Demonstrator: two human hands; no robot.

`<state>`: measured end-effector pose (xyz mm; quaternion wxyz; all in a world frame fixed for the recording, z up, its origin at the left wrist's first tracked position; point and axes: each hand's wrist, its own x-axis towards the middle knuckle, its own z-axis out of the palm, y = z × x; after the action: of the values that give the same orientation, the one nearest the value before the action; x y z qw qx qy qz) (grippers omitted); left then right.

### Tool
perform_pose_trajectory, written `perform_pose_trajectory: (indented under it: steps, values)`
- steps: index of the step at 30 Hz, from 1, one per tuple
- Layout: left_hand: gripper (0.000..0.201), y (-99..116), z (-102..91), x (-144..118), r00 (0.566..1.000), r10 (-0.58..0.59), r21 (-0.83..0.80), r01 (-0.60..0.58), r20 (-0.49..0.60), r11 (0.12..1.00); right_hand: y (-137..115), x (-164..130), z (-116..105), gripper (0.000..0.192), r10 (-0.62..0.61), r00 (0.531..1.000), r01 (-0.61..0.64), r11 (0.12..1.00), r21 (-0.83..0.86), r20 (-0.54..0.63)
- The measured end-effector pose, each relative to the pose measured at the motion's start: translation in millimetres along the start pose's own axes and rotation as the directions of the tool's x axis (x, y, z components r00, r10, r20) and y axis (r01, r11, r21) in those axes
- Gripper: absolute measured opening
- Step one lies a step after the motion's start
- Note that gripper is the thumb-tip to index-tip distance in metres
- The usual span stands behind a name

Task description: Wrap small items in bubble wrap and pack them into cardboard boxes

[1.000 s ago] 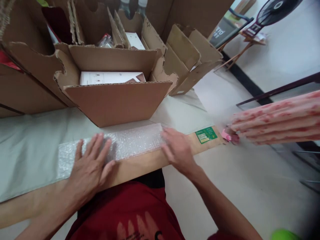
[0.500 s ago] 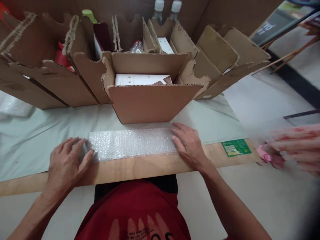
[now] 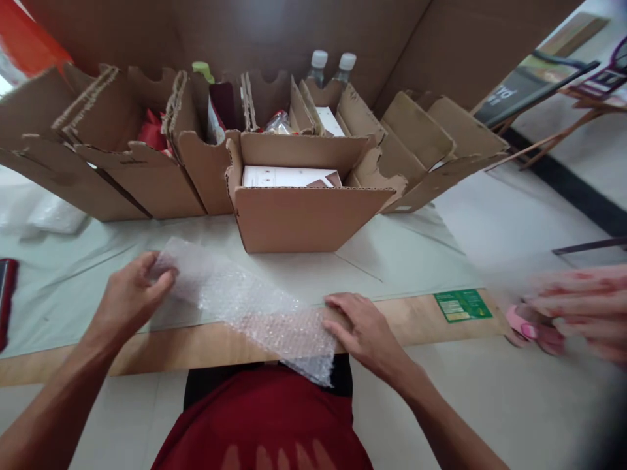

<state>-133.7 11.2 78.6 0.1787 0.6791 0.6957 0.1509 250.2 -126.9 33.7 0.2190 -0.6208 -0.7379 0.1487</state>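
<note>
A clear strip of bubble wrap (image 3: 264, 310) lies slantwise at the front of the table, its right end hanging over the wooden edge. My left hand (image 3: 140, 284) pinches the upper left end, which is lifted off the cloth, between thumb and fingers. At the other end, my right hand (image 3: 362, 326) rests by the strip with thumb and fingers apart. Its thumb tip meets the wrap's edge; I see no firm grip there.
Beyond the wrap stands a cardboard bin (image 3: 313, 219) holding a white box (image 3: 289, 176). Behind it are several more cardboard bins (image 3: 147, 186) and two bottles (image 3: 318, 65). A green card (image 3: 463, 305) lies at the right edge, a red-edged phone (image 3: 6, 294) at far left.
My left hand has taken hold of the bubble wrap and raised its left end. The strip has swung from straight to slanted, its right end now over the edge. The view has shifted.
</note>
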Motion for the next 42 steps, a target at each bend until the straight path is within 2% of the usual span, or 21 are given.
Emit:
perform_pose_trajectory:
  steps: [2, 5, 8, 12, 16, 19, 22, 24, 25, 26, 28, 29, 30, 32, 33, 35, 36, 37, 39, 41, 42]
  values:
    - [0.010, -0.8, -5.4, 20.7, 0.999, 0.051, 0.064, -0.052, 0.017, 0.997, -10.7, -5.8, 12.3, 0.025, -0.059, 0.997, 0.056, 0.996, -0.069, -0.041]
    - [0.005, -4.2, -1.6, 51.5, 0.988, 0.140, 0.136, -0.147, 0.061, 0.980, -21.1, -11.5, 27.8, 0.022, -0.096, 0.994, 0.089, 0.990, -0.108, -0.062]
    - [0.006, -0.9, 4.2, 76.7, 0.956, 0.276, 0.240, -0.291, 0.096, 0.926, -37.6, -16.1, 36.6, 0.030, -0.125, 0.992, 0.124, 0.992, -0.029, -0.036]
    - [0.013, 22.0, 14.0, 102.9, 0.909, 0.401, 0.328, -0.415, 0.113, 0.849, -78.6, -17.3, 47.2, 0.040, -0.175, 0.975, 0.133, 0.951, 0.279, 0.134]
    - [0.023, 46.8, 27.8, 112.1, 0.888, 0.454, 0.302, -0.453, 0.072, 0.838, -108.6, -8.6, 58.7, 0.030, -0.205, 0.931, 0.085, 0.925, 0.369, 0.301]
    - [0.042, 44.8, 28.4, 90.3, 0.858, 0.514, 0.249, -0.499, 0.009, 0.830, -111.3, -0.8, 58.5, 0.027, -0.184, 0.932, 0.032, 0.899, 0.437, 0.311]
    - [0.053, 16.1, 17.1, 38.5, 0.831, 0.555, 0.155, -0.543, -0.045, 0.826, -108.3, 5.4, 50.1, 0.026, -0.118, 0.924, -0.150, 0.766, 0.626, 0.365]
    - [0.050, -11.6, 5.8, -5.7, 0.798, 0.603, -0.001, -0.603, 0.023, 0.798, -107.8, 11.2, 45.0, 0.023, -0.054, 0.887, -0.338, 0.601, 0.724, 0.459]
    - [0.048, -24.7, 0.5, -27.7, 0.761, 0.638, -0.248, -0.599, 0.119, 0.761, -108.1, 15.4, 43.7, 0.021, -0.031, 0.867, -0.418, 0.501, 0.758, 0.498]
    - [0.058, -35.7, -3.7, -48.3, 0.729, 0.653, -0.429, -0.532, 0.207, 0.730, -108.9, 20.5, 43.5, 0.020, -0.018, 0.854, -0.472, 0.397, 0.787, 0.521]
    - [0.089, -47.9, -5.9, -81.1, 0.714, 0.644, -0.605, -0.393, 0.274, 0.693, -111.1, 32.9, 46.4, 0.021, -0.001, 0.861, -0.499, 0.197, 0.844, 0.509]
    - [0.097, -48.3, -3.4, -91.7, 0.745, 0.608, -0.618, -0.347, 0.276, 0.706, -112.3, 39.7, 49.2, 0.024, 0.012, 0.871, -0.489, 0.115, 0.864, 0.491]
    - [0.097, -45.2, 1.3, -97.6, 0.803, 0.542, -0.596, -0.314, 0.249, 0.739, -113.3, 46.4, 52.4, 0.027, 0.029, 0.880, -0.476, 0.052, 0.878, 0.475]
    - [0.074, -32.0, 15.2, -96.3, 0.926, 0.349, -0.503, -0.234, 0.146, 0.832, -114.1, 58.0, 58.9, 0.033, 0.062, 0.887, -0.457, -0.016, 0.889, 0.457]
    - [0.060, -24.2, 22.9, -90.3, 0.964, 0.252, -0.460, -0.185, 0.088, 0.868, -113.5, 62.1, 61.4, 0.036, 0.074, 0.889, -0.452, -0.022, 0.892, 0.452]
    - [0.050, -11.4, 36.6, -73.5, 0.992, 0.126, -0.415, -0.104, 0.028, 0.904, -109.9, 66.0, 63.7, 0.045, 0.099, 0.903, -0.423, 0.030, 0.906, 0.419]
    - [0.052, -7.6, 42.0, -65.0, 0.994, 0.107, -0.399, -0.087, 0.027, 0.913, -107.0, 65.9, 63.4, 0.049, 0.112, 0.918, -0.391, 0.101, 0.915, 0.380]
    - [0.057, -5.9, 46.4, -57.9, 0.995, 0.100, -0.378, -0.081, 0.031, 0.922, -103.8, 64.6, 62.2, 0.052, 0.119, 0.938, -0.344, 0.207, 0.916, 0.325]
    - [0.065, -7.4, 53.0, -49.3, 0.995, 0.094, -0.321, -0.081, 0.024, 0.944, -97.6, 60.8, 58.8, 0.045, 0.079, 0.981, -0.192, 0.496, 0.847, 0.176]
    - [0.066, -12.1, 58.1, -47.5, 0.994, 0.108, -0.267, -0.106, -0.004, 0.958, -93.6, 58.5, 56.9, 0.036, -0.068, 0.997, 0.028, 0.774, 0.633, 0.040]
    - [0.064, -14.5, 60.6, -48.1, 0.992, 0.123, -0.245, -0.124, -0.020, 0.962, -92.5, 58.7, 57.6, 0.035, -0.167, 0.986, 0.141, 0.861, 0.488, 0.010]
